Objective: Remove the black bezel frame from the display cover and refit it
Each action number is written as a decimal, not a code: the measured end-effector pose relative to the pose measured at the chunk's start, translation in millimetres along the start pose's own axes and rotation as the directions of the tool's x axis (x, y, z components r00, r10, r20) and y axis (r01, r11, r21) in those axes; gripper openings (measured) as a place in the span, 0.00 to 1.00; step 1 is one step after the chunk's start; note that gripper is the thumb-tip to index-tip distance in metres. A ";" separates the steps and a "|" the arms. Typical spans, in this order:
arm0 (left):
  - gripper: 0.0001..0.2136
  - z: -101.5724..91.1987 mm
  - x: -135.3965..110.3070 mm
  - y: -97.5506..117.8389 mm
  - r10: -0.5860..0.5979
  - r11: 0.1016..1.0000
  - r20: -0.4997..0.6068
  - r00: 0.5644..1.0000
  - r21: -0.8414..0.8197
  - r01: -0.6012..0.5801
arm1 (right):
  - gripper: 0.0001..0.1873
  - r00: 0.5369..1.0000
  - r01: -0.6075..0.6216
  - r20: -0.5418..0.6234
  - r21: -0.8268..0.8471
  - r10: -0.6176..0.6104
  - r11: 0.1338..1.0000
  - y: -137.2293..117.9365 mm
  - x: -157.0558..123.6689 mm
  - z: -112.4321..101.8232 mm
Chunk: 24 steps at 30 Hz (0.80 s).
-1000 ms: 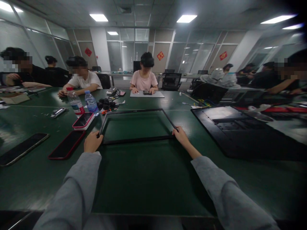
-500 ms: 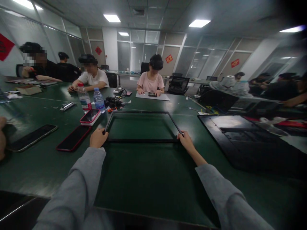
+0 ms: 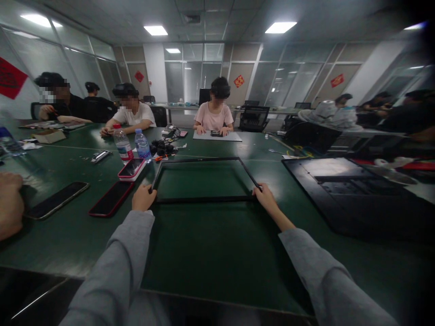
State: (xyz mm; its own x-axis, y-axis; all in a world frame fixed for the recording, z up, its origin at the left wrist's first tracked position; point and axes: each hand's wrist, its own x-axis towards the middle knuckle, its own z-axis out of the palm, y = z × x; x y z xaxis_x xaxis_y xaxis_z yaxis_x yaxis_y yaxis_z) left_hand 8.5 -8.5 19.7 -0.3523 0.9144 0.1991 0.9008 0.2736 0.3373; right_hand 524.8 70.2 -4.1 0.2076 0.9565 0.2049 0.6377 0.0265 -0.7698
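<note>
Your left hand (image 3: 144, 198) and right hand (image 3: 267, 200) grip the 2 sides of a black frame (image 3: 204, 199) over the green table (image 3: 210, 253), right of the red-edged phone (image 3: 111, 199), apparently a holding step whose next move calls for both hands shifting evenly together.

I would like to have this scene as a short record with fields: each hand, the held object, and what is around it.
Left hand: grips left side of black frame
Right hand: grips right side of black frame
Held object: black frame, rectangular, open in the middle
Surface: green table
Left of frame: red-capped bottle, blue-capped bottle, red-edged phone
Right of frame: dark flat panel
Opposite: person in pink top
</note>
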 end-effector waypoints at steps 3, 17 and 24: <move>0.19 -1.6 -0.3 0.5 -0.004 1.000 0.003 1.000 0.010 0.004 | 0.20 1.000 0.004 -0.007 -0.011 -0.004 1.000 -1.0 -0.8 -0.7; 0.18 -1.2 0.5 1.6 0.007 0.999 0.006 1.000 0.033 -0.007 | 0.19 0.999 0.028 -0.030 -0.023 -0.029 0.999 9.0 4.5 4.1; 0.17 -4.0 -1.0 4.5 0.000 0.999 0.009 1.000 0.039 0.000 | 0.19 1.000 0.021 -0.006 -0.025 -0.021 0.999 12.8 6.5 4.4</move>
State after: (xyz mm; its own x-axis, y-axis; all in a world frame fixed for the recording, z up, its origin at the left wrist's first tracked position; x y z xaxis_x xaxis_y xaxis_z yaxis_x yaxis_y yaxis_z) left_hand 12.0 -9.3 24.7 -0.3502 0.9171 0.1903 0.9101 0.2851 0.3008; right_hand 531.0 78.0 -15.2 0.1987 0.9540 0.2244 0.6599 0.0391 -0.7503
